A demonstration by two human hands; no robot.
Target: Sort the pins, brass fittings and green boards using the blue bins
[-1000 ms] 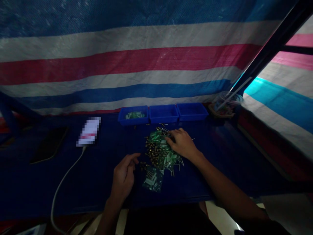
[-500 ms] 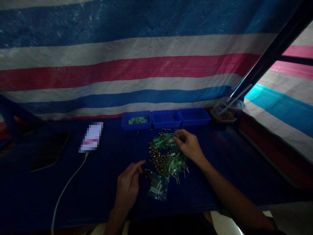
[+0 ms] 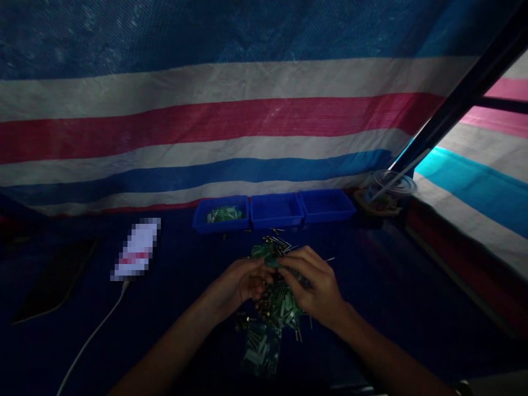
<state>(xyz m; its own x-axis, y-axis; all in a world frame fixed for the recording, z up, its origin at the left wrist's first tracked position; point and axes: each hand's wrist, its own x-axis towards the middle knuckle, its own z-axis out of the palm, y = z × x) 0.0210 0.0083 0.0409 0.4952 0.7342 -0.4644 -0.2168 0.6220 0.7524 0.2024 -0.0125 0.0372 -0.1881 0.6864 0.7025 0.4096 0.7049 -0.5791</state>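
My left hand (image 3: 239,289) and my right hand (image 3: 315,283) meet over a pile of small parts. Between their fingertips is a small clear plastic bag (image 3: 271,262) that looks greenish; its contents cannot be made out. Both hands are closed, thumb against fingers, at the bag's edges. Under them lie small brass-coloured screws or bolts (image 3: 264,314) and a heap of green and white plugs with metal pins (image 3: 289,308), partly covered by the hands. Nearer me, a clear bag (image 3: 260,346) with white plugs and screws lies flat.
Along the back stand three blue trays; the left tray (image 3: 198,223) holds filled bags, beside the middle tray (image 3: 276,212) and right tray (image 3: 328,204). A lidded plastic cup with a straw (image 3: 390,187) is at the back right. Leftward lie a lit phone (image 3: 138,250) on a white cable (image 3: 93,335) and a dark tablet-like slab (image 3: 55,280).
My left hand has come up and right from the table to meet my right hand. My right hand has moved slightly nearer me, with the bag now between both. The view has shifted slightly.
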